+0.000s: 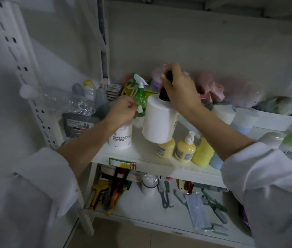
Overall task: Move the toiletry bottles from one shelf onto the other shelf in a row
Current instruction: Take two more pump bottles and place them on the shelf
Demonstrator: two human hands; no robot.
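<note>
White pump bottle (158, 120) hangs tilted above the shelf (141, 154), right hand (177, 88) gripping its black pump; left hand (123, 110) seems to grip the lotion bottle (121, 136).

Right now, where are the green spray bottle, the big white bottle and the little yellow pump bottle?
green spray bottle (140, 97), head view, on its green body.
big white bottle (158, 119), head view, on its white side.
little yellow pump bottle (185, 150), head view, on its yellow body.
</note>
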